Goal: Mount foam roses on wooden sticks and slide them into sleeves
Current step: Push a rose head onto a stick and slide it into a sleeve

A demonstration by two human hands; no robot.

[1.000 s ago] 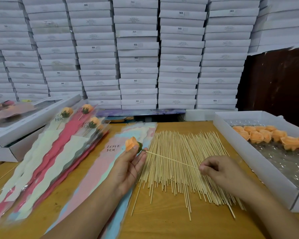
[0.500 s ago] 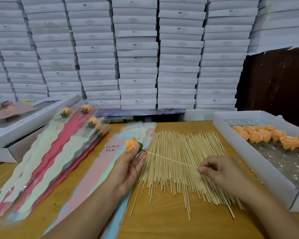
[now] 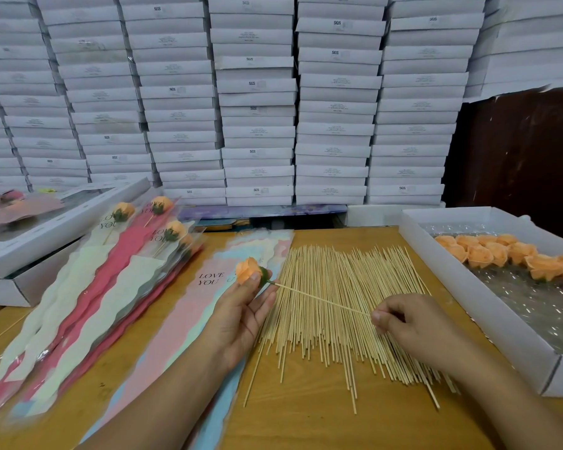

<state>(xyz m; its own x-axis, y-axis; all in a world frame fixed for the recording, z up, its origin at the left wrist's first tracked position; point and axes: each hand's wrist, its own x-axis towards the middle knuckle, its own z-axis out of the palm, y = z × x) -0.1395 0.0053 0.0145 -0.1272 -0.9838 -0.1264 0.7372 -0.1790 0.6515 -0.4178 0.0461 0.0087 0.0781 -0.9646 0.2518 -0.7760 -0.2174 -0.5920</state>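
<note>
While the left hand (image 3: 241, 315) pinches an orange foam rose (image 3: 247, 269), the right hand (image 3: 413, 326) pinches a wooden stick (image 3: 322, 299) whose long axis runs up-left into the rose's green base. Both hover over spread sticks (image 3: 342, 306) and pastel sleeves (image 3: 189, 306) on a wooden table (image 3: 293, 414), with stacked white boxes (image 3: 257, 102) behind.

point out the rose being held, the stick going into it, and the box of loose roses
foam rose (image 3: 246, 269), head view, on its orange petals above the thumb
wooden stick (image 3: 322, 299), head view, mid-shaft between the hands
white box (image 3: 468, 306), head view, on its near left wall
</note>
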